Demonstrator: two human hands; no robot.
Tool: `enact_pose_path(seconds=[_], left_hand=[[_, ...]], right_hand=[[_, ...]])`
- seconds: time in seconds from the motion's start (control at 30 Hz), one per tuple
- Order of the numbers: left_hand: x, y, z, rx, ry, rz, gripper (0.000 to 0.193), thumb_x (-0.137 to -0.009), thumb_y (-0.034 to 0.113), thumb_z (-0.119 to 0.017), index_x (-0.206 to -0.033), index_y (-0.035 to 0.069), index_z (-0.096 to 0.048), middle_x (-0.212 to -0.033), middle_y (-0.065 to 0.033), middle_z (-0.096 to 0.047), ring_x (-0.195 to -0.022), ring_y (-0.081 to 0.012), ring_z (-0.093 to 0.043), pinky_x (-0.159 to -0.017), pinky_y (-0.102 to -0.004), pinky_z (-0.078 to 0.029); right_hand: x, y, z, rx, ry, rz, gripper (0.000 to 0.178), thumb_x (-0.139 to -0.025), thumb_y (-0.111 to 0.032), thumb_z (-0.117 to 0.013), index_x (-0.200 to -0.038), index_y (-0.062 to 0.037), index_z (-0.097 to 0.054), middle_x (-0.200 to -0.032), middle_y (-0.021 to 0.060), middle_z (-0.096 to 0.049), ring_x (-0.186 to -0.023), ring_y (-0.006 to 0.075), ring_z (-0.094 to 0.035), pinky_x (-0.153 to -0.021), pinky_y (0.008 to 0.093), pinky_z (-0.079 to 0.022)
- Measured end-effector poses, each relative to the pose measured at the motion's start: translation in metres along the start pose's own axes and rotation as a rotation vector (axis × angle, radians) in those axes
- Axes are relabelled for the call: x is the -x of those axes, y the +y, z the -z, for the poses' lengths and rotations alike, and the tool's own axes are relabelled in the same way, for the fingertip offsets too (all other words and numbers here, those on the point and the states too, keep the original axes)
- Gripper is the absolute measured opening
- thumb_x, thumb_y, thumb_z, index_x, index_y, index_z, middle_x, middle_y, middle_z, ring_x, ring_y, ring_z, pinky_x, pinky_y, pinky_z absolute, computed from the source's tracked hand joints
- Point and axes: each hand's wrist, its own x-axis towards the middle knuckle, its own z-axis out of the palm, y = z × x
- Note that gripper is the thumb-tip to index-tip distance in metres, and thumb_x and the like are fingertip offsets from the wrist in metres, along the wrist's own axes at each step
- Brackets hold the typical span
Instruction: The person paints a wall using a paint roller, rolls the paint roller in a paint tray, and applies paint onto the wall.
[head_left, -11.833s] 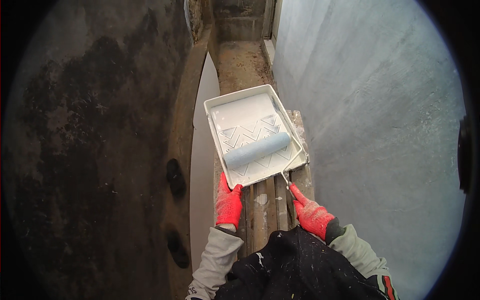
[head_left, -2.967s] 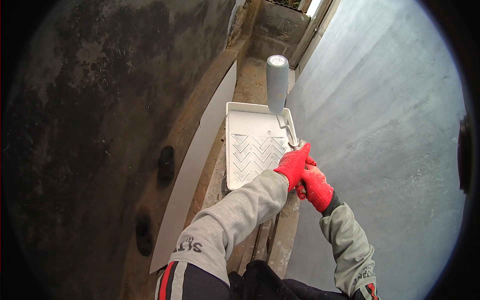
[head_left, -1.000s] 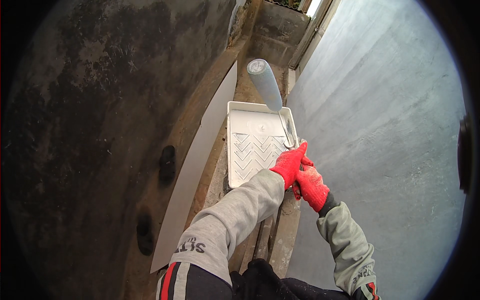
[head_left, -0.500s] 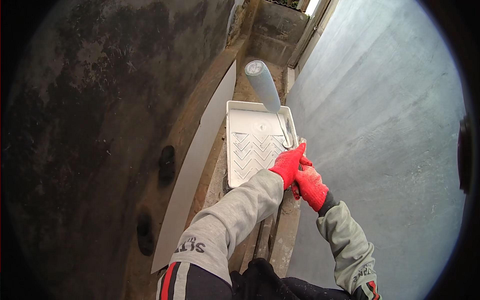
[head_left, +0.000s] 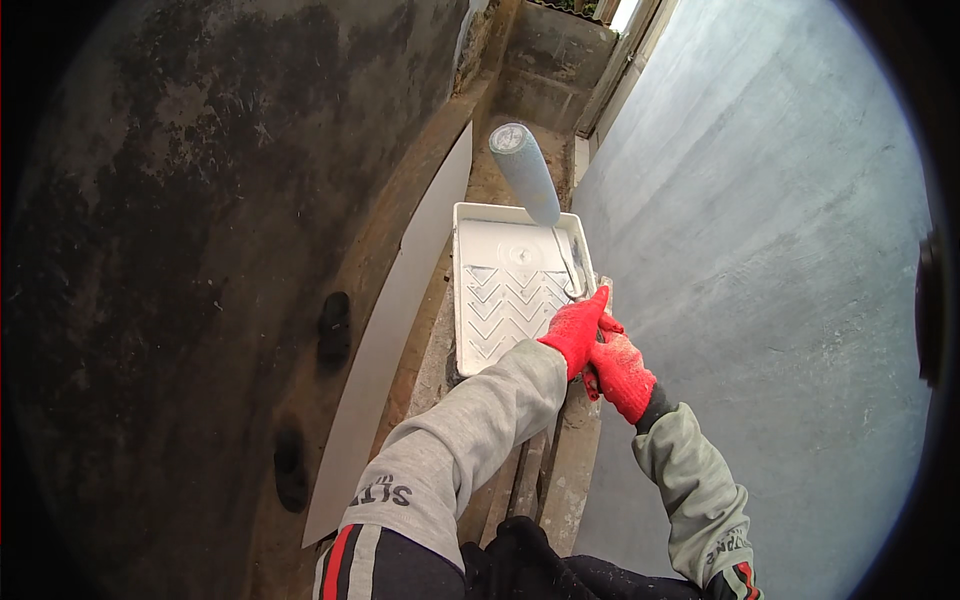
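In red gloves, my left hand (head_left: 576, 332) and my right hand (head_left: 622, 374) are closed together round the handle of a paint roller. The handle itself is mostly hidden by the gloves. From there the roller's wire frame runs forward to a pale blue-grey sleeve (head_left: 527, 176), held tilted over the far rim of a white paint tray (head_left: 458, 290). White paint (head_left: 500, 238) lies in the tray's far part, and a chevron-ribbed slope shows nearer me. My left hand is beside the tray's near right side.
Boards (head_left: 570, 478) lie under and in front of the tray. A long pale panel (head_left: 392, 345) leans at the left, beside two dark slippers (head_left: 334, 330). A dark stained wall (head_left: 200, 250) stands left, a grey-blue painted wall (head_left: 760, 300) right. A low concrete wall (head_left: 552, 50) crosses the far end.
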Motion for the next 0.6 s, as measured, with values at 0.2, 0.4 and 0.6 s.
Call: enact_pose_path(seconds=[0.2,0.4,0.6], left_hand=[[-0.001,-0.003,0.001,-0.041,-0.009,-0.030,0.061,-0.097,0.054,-0.048,-0.086,-0.001,-0.072,-0.086,-0.0122,-0.070,-0.077,-0.0253,-0.064,-0.074,-0.0402,-0.053],[0.006,0.001,0.002,-0.126,0.013,-0.040,0.062,-0.097,0.054,-0.048,-0.082,0.000,-0.073,-0.086,-0.0120,-0.071,-0.079,-0.0243,-0.064,-0.082,-0.0368,-0.050],[0.013,0.008,0.002,-0.150,-0.001,0.016,0.061,-0.096,0.055,-0.048,-0.082,0.002,-0.075,-0.088,-0.0131,-0.071,-0.079,-0.0248,-0.065,-0.080,-0.0375,-0.051]], right_hand=[[0.001,0.002,-0.002,-0.005,0.011,-0.019,0.049,-0.091,-0.025,-0.059,-0.135,-0.0073,-0.045,-0.057,0.0039,-0.051,-0.041,0.0145,-0.050,-0.039,0.0308,-0.042],[0.000,0.007,-0.003,0.007,0.038,-0.019,0.045,-0.091,-0.025,-0.059,-0.132,-0.0077,-0.047,-0.057,0.0040,-0.052,-0.041,0.0143,-0.050,-0.040,0.0307,-0.041],[-0.002,0.015,-0.008,-0.027,0.085,0.007,0.038,-0.092,-0.025,-0.059,-0.125,-0.0065,-0.050,-0.057,0.0041,-0.053,-0.040,0.0149,-0.049,-0.039,0.0312,-0.041]])
